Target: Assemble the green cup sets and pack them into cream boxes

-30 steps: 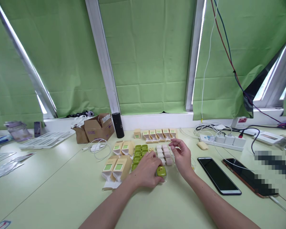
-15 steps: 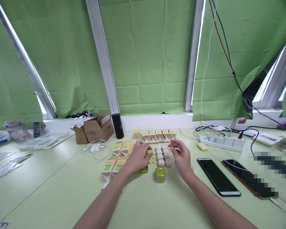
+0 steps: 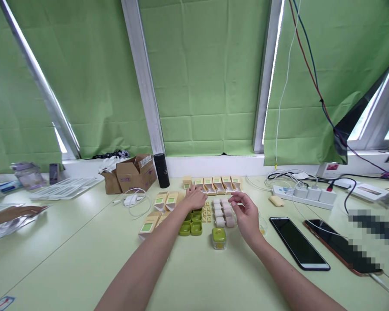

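My left hand (image 3: pixel 195 198) reaches forward over the far end of the green square cups (image 3: pixel 196 229), fingers stretched out close to the row of opened cardboard boxes (image 3: pixel 208 186). Its fingertips partly cover the nearest box, and whether they touch it I cannot tell. Beside it lie small yellow pieces (image 3: pixel 206 212) in columns. My right hand (image 3: pixel 247 214) hovers at the right of two columns of pale rounded blocks (image 3: pixel 219 212), its fingers loosely curved and apart, seemingly with nothing in them. Nearer me stands a small clear container with a green lid (image 3: pixel 218 238).
More opened boxes (image 3: pixel 149 223) stand left of the cups. Two phones (image 3: pixel 298 242) lie at the right, below a power strip (image 3: pixel 303 194) with cables. A brown carton (image 3: pixel 136 175) and black cylinder (image 3: pixel 161 170) stand behind. Another person's hand (image 3: pixel 29 211) touches plastic bags at far left.
My left hand has moved forward from over the green cups, uncovering several of them. My right hand has hardly moved. Another person's hand has appeared at the far left.
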A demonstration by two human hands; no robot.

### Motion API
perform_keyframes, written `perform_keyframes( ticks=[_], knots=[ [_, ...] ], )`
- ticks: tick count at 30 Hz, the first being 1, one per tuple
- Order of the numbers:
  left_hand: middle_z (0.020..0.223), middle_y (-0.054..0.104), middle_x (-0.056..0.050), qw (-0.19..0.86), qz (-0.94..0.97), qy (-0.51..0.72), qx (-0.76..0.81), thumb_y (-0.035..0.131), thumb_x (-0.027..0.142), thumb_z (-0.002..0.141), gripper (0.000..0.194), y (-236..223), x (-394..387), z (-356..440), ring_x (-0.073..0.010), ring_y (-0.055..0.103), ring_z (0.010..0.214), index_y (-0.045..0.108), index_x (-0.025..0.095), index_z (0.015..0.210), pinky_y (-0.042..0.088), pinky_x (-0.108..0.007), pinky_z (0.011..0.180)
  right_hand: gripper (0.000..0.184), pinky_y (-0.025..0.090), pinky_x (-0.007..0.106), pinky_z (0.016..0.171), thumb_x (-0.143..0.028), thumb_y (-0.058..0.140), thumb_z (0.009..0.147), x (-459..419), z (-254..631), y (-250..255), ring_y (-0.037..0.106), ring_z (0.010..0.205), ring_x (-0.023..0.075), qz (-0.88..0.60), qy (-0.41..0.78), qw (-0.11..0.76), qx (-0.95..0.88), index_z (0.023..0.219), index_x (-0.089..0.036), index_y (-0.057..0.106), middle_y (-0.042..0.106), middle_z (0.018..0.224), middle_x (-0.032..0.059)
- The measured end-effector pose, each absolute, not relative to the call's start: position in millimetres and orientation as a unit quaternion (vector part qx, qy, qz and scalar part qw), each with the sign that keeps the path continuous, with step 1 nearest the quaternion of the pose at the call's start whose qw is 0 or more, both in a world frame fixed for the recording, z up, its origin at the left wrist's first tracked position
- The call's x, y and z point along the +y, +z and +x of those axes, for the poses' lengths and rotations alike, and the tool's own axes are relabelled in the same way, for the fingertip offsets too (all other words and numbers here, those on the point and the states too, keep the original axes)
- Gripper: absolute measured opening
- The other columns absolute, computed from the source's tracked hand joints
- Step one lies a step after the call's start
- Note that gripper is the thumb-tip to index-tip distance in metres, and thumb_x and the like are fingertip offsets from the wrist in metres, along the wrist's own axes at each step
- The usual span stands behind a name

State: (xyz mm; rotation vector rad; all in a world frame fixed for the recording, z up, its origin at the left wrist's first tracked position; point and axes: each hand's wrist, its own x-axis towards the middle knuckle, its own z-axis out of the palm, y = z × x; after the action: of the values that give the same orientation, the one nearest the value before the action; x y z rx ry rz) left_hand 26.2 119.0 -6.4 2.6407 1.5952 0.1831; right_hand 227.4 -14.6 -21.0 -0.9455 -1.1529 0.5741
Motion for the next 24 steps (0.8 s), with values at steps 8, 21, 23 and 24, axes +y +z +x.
perform_keyframes(
  ticks=[8,21,23,24],
  knots=[
    [0.134,0.066,-0.015,0.033,0.843,0.04,0.535,0.035,0.046,0.104,0.047,-9,130,28,-0.0403,0.045,0.137,0.075,0.022,0.107,0.03,-0.064,0.115,0.025,0.052,0.038,0.078,-0.039,0.066,0.09,-16,226,-21,0.068,0.091,0.0254,-0.416,0.255,0.697,-0.526,0.109,-0.023,0.069,0.074,0.093,0.0065],
    [0.163,0.037,-0.016,0.005,0.841,0.161,0.517,0.041,0.026,0.103,0.04,5,118,-1,-0.0321,0.058,0.131,0.054,0.018,0.139,0.054,-0.041,0.098,0.025,0.051,0.039,0.079,-0.038,0.065,0.09,-15,226,-22,0.067,0.091,0.0256,-0.415,0.264,0.693,-0.528,0.11,-0.023,0.068,0.073,0.094,0.0062],
    [0.163,0.036,-0.016,-0.007,0.838,0.181,0.514,0.04,0.025,0.103,0.04,9,109,-2,-0.0326,0.059,0.131,0.052,0.018,0.141,0.055,-0.042,0.097,0.025,0.051,0.039,0.079,-0.037,0.065,0.09,-15,226,-22,0.068,0.091,0.0256,-0.413,0.263,0.694,-0.527,0.11,-0.023,0.069,0.073,0.094,0.0063],
    [0.163,0.036,-0.016,-0.012,0.838,0.189,0.512,0.04,0.024,0.103,0.041,12,103,-2,-0.0325,0.06,0.13,0.05,0.018,0.142,0.055,-0.043,0.096,0.025,0.051,0.039,0.079,-0.037,0.065,0.09,-15,227,-22,0.068,0.091,0.0256,-0.413,0.262,0.695,-0.527,0.11,-0.023,0.069,0.073,0.094,0.0063]
  ],
)
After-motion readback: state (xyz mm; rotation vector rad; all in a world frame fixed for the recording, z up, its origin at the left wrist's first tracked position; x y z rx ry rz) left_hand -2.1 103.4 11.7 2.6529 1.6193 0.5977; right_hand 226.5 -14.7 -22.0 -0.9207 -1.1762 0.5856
